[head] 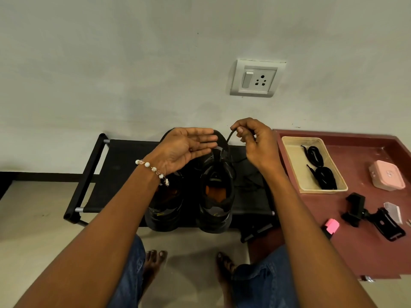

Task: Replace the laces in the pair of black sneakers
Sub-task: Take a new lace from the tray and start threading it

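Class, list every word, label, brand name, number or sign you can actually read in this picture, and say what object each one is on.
None can be read.
Pink box: faint marks on the lid, too small to read.
Left sneaker: a small yellowish mark near the heel, too blurred to read.
Right sneaker: a similar yellowish mark at the heel, unreadable.
Wall socket plate: no lettering visible.

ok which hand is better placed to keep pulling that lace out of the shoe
Right. The right hand already pinches the lace end above the right sneaker; the left hand lies open, holding nothing.
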A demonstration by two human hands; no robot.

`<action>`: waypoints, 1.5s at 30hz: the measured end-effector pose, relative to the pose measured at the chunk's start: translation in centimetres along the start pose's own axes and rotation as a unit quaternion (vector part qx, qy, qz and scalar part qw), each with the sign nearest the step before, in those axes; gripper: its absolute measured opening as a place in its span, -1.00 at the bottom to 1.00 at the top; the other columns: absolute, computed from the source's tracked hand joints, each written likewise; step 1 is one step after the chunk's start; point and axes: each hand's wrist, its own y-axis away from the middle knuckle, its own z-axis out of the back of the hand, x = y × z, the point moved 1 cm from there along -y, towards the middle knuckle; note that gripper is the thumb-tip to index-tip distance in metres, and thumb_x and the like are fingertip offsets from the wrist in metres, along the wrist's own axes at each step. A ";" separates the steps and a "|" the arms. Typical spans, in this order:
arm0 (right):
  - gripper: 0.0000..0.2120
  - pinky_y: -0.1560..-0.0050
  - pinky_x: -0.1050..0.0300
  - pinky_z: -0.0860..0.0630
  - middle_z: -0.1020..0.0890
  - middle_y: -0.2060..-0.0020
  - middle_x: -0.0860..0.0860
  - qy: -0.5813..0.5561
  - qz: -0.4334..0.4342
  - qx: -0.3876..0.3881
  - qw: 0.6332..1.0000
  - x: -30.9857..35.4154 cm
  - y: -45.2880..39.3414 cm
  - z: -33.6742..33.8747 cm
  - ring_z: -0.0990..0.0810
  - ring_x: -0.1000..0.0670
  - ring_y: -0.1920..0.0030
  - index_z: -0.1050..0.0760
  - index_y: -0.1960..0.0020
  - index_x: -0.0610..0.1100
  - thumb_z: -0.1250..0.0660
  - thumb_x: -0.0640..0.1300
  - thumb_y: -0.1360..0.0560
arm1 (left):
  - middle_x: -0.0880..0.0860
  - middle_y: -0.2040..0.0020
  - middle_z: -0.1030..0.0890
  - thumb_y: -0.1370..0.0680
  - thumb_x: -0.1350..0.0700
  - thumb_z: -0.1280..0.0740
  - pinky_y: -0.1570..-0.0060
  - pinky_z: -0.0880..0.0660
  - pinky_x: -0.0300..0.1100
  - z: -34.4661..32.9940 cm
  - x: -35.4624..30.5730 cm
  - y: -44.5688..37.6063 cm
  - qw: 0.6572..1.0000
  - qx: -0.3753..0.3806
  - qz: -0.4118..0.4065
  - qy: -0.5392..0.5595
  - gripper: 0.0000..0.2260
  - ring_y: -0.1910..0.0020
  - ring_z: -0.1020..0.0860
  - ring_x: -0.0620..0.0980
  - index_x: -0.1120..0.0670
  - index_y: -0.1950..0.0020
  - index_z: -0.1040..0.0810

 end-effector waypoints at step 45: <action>-0.78 0.24 0.06 -0.42 -0.52 0.34 -0.12 -0.102 -0.113 0.180 0.972 0.3 0.4 -0.5 -0.47 -0.01 0.32 -0.56 0.10 -0.31 -0.22 -0.22 -0.63 | 0.20 -0.05 -0.67 -0.48 0.33 -0.23 0.04 -0.62 -0.15 -2.7 -0.2 0.5 0.967 0.167 -0.081 0.177 -0.70 -0.04 -0.66 0.09 0.27 -0.18 -0.58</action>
